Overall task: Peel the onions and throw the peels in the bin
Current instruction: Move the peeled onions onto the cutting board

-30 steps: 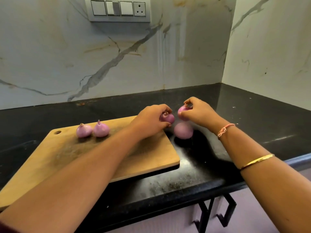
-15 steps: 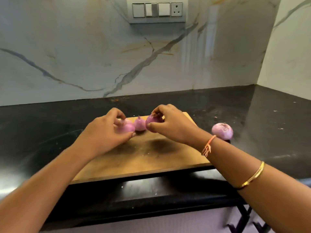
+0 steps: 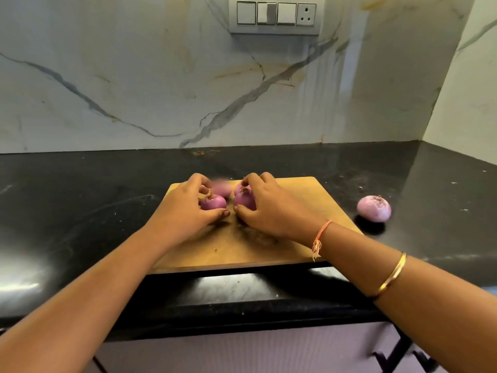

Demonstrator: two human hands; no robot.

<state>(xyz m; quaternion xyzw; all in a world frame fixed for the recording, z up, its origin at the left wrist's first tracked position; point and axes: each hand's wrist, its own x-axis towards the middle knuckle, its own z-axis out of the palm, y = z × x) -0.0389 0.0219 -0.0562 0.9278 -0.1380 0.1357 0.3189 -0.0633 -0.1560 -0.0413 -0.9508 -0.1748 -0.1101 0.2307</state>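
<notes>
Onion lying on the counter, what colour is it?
The onion is pale purple, clearest in the head view.

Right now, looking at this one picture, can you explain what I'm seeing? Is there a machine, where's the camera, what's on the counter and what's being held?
No machine here: these are a person's two bare hands, filmed by a camera worn on the head, looking forward and down. The left hand grips a small purple onion and the right hand grips a second onion beside it, both over a wooden chopping board. A third onion, blurred, shows just behind them. A fourth onion lies alone on the black counter, right of the board. No bin is in view.
</notes>
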